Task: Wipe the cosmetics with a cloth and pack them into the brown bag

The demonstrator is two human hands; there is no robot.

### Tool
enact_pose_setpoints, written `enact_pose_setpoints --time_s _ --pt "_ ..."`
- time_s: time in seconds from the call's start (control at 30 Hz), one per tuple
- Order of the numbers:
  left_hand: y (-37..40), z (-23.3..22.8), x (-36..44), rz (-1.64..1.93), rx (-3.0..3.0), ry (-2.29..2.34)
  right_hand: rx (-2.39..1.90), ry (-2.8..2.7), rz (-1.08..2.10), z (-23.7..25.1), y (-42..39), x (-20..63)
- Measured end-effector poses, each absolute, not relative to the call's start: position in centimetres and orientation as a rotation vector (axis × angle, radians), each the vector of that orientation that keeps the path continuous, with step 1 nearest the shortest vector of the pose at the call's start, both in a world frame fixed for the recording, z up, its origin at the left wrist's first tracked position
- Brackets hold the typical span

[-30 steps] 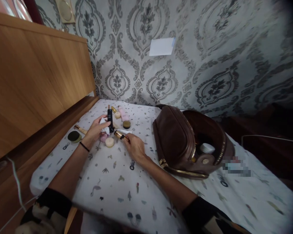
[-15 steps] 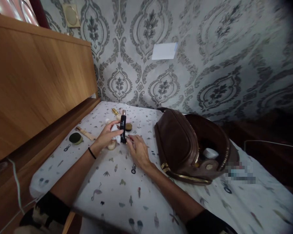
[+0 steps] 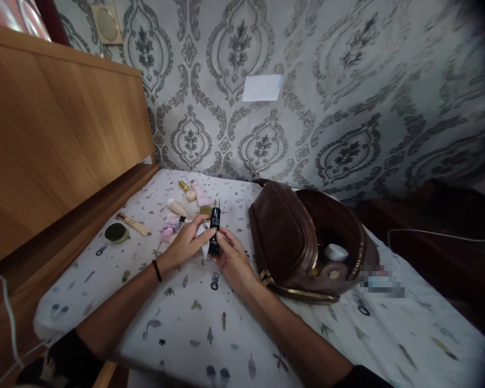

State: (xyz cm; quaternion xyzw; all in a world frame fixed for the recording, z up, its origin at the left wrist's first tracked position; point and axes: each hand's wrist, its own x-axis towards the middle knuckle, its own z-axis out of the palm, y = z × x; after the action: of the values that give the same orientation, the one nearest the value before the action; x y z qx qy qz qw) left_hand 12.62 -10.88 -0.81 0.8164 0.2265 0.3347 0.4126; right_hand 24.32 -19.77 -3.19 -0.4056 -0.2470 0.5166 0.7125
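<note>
A slim black cosmetic tube (image 3: 215, 226) stands upright between both hands above the patterned bedsheet (image 3: 194, 318). My left hand (image 3: 186, 245) grips it together with a bit of white tissue (image 3: 203, 237). My right hand (image 3: 232, 258) holds the tube's lower end with its fingertips. Behind the hands lie several cosmetics: a pink tube (image 3: 200, 192), a gold-capped lipstick (image 3: 185, 187), a beige tube (image 3: 178, 208), a pink item (image 3: 168, 230).
An open brown leather pouch (image 3: 291, 237) sits to the right with a white jar (image 3: 336, 252) inside. A round dark compact (image 3: 115, 233) and a beige stick (image 3: 134, 223) lie at the left. A wooden headboard (image 3: 56, 129) borders the left; patterned wallpaper stands behind.
My left hand has carried the black tube right and toward me, away from the cosmetics. My right hand left the gold-tipped item on the sheet and now holds the tube's base.
</note>
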Motion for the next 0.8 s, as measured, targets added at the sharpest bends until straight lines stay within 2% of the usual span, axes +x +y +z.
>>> enact_pose_setpoints --time_s 0.23,0.47,0.67,0.8 --pt "-10.6 -0.4 12.7 1.153 1.795 0.855 -0.931 -0.628 1.162 -3.9 -20.8 24.6" --pt "-11.6 -1.6 13.5 0.799 2.125 0.538 -1.114 -0.91 0.987 -4.9 -20.4 24.2" --pt "-11.5 -1.6 13.4 0.843 2.074 0.613 -1.41 -1.207 0.614 -3.7 -21.6 25.0" --pt "-11.5 -1.3 13.3 0.846 2.048 0.646 -1.611 -1.536 0.178 -2.4 -22.2 25.4"
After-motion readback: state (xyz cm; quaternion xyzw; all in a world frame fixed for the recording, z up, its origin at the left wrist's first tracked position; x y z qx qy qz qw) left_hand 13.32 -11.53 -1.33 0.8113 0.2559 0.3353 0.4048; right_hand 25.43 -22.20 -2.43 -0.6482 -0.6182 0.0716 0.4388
